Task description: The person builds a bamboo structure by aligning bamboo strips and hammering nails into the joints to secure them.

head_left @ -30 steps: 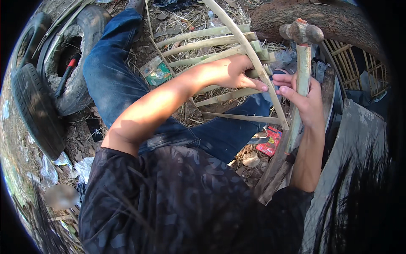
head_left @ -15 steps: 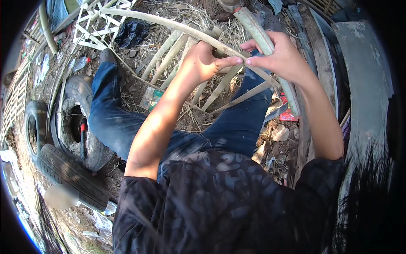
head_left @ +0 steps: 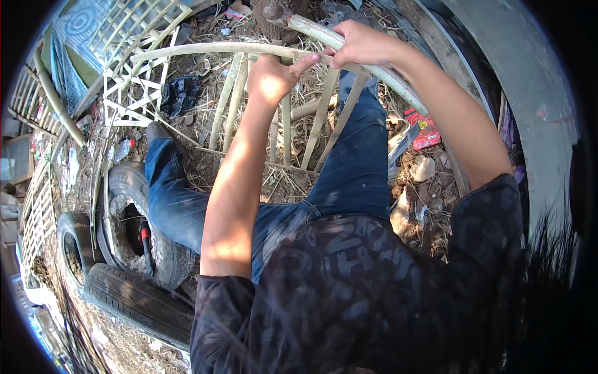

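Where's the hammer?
In the head view, the hammer is at the top, mostly right of centre, in the right hand, beside the curved strip.

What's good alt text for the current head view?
A person's left hand holds a long, pale, curved strip across a row of slats, while the right hand, close beside it, holds a hammer. Tires show at left.

Two hands (head_left: 271, 73) (head_left: 360, 45), one hammer (head_left: 395, 84), one curved bamboo strip (head_left: 240, 47), three tyres (head_left: 128, 179) (head_left: 76, 225) (head_left: 137, 302), one red package (head_left: 427, 131).
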Action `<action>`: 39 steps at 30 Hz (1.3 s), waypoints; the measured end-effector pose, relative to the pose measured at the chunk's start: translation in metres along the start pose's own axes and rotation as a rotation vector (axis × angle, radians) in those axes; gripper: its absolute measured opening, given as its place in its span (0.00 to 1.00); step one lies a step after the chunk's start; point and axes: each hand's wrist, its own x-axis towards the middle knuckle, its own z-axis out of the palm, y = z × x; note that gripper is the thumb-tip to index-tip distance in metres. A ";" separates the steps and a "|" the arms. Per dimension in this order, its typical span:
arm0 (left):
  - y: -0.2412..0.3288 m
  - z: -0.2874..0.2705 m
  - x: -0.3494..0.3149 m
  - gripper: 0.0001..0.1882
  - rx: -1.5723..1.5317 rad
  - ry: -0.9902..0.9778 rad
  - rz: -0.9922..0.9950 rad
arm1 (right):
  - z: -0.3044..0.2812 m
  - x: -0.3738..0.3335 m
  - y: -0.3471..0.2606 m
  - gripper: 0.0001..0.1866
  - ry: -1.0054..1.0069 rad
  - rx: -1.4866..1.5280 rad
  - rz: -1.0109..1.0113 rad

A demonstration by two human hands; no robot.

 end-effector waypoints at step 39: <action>-0.005 -0.040 -0.012 0.35 0.235 -0.206 0.081 | 0.004 -0.005 -0.031 0.20 -0.034 -0.218 -0.007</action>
